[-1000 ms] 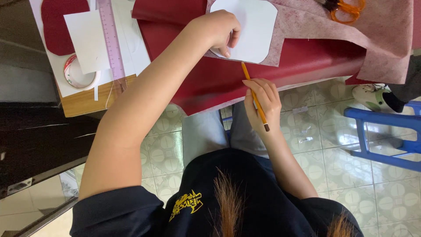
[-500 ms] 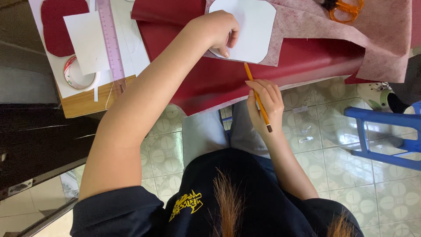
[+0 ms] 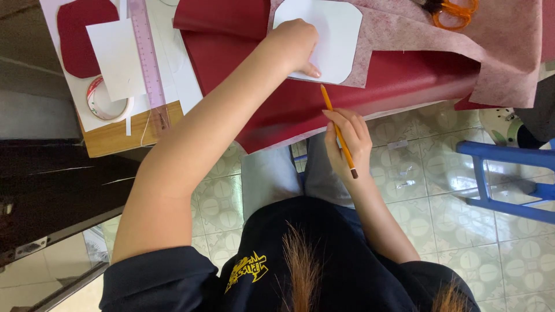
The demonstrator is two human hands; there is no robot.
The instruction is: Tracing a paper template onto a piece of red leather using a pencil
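Pencil (image 3: 339, 132) lower, r. hand (image 3: 347, 141) too

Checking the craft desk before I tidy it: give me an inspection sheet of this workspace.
Surface: wooden table, mostly covered by dark red sheet and pink patterned paper.
Job's things: white card; orange pencil.
Clutter: tape roll, ruler, orange scissors, red cut-out.
Grippers: left hand presses the card; right hand holds the pencil.
Cables: nothing seen.
Surroundings: tiled floor, blue stool.
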